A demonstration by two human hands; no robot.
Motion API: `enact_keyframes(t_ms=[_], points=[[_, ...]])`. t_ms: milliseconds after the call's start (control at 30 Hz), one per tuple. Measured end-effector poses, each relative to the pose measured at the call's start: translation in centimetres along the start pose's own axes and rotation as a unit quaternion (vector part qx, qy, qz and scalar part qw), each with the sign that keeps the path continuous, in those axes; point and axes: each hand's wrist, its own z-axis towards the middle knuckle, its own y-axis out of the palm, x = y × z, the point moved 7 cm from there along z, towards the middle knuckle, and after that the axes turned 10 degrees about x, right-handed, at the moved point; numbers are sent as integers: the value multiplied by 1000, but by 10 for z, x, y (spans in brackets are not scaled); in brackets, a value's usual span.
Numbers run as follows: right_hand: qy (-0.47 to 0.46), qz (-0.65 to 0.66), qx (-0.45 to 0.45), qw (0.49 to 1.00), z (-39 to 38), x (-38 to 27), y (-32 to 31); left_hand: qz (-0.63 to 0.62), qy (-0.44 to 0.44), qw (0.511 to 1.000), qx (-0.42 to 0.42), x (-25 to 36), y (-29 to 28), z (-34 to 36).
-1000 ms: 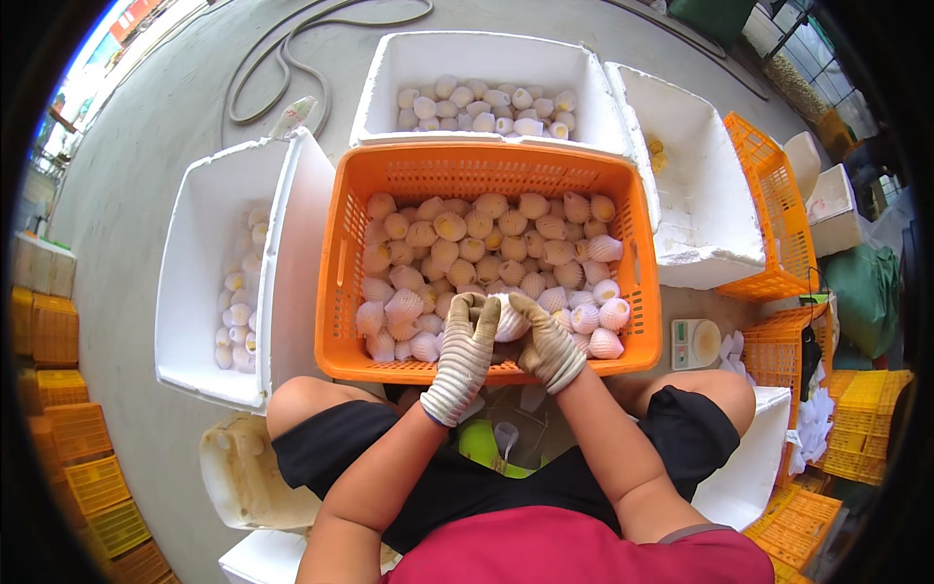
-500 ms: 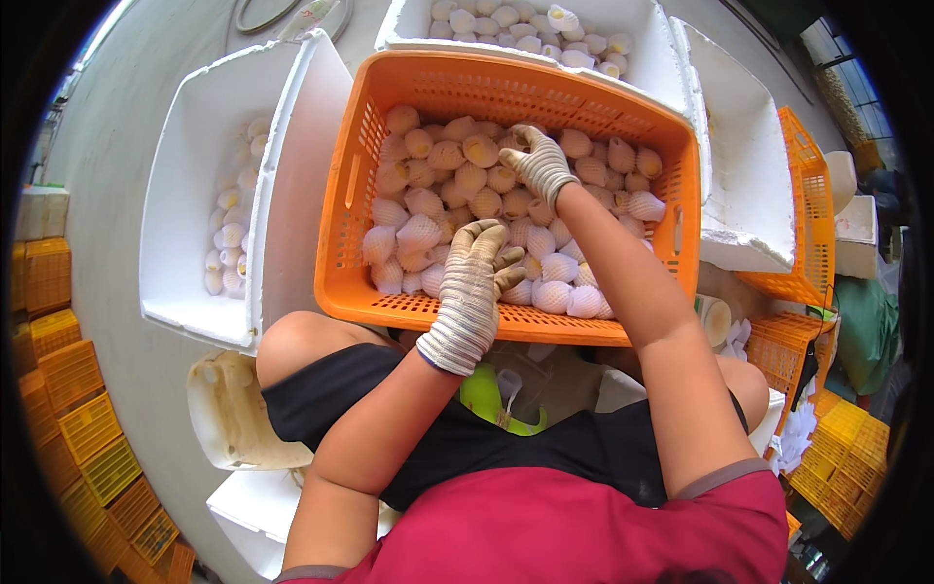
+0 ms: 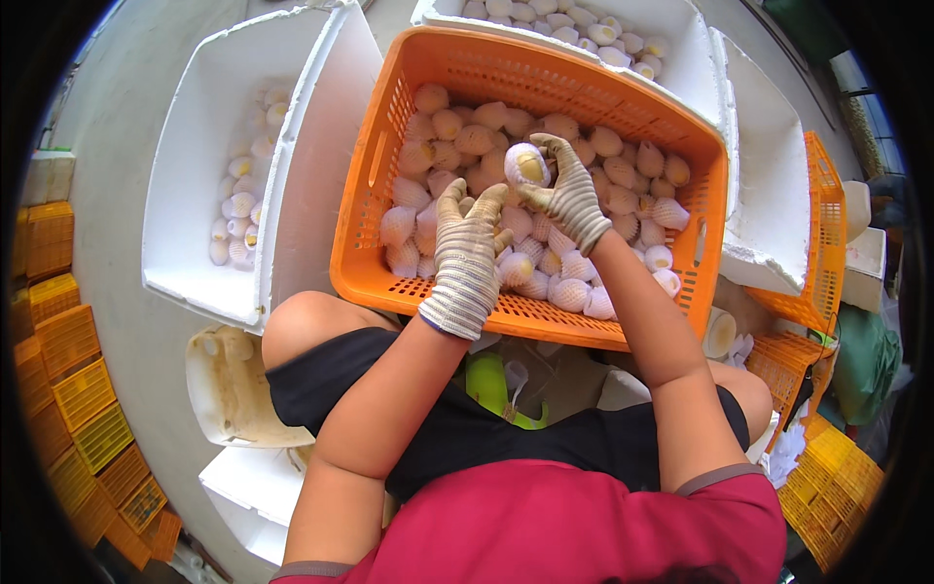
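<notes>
My right hand, in a striped knit glove, grips a pale yellow fruit in a white foam net between thumb and fingers. The fruit is held up above an orange plastic crate. Many more foam-netted fruits fill the bottom of the crate. My left hand, gloved the same way, hovers over the crate's near side, just left of the held fruit. Its fingers are a little bent and apart, and nothing shows in them.
White foam boxes stand around the crate: a left one and a far one holding netted fruits, and another at right. A stained plastic container sits by my left knee. Orange and yellow crates are stacked along the left.
My right hand has drawn back toward me and now has a netted fruit lifted out of the pile. My left hand has shifted slightly up and left. The whole view has tilted a little.
</notes>
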Motion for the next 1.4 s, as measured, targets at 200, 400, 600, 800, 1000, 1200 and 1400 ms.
enact_keyframes(t_ms=[200, 400, 600, 800, 1000, 1200, 1400], points=[[-150, -102, 17, 983, -80, -99, -46, -9, -51, 959, -277, -24, 33, -20], [-216, -162, 111, 957, -126, -123, -67, 135, 39, 942, -304, -26, 35, -58], [-68, -81, 208, 972, -148, -97, -78, 63, -97, 927, -357, -52, 19, -70], [-20, 39, 213, 976, -158, -96, -79, 21, -182, 901, -394, -66, 12, -72], [13, 81, 217, 973, -158, -92, -81, -8, -245, 873, -422, -61, 11, -79], [146, 201, 173, 953, -155, -68, -85, 57, -101, 879, -462, -39, 17, -86], [87, 261, 182, 944, -158, -75, -83, 93, -54, 884, -455, -28, 24, -99]])
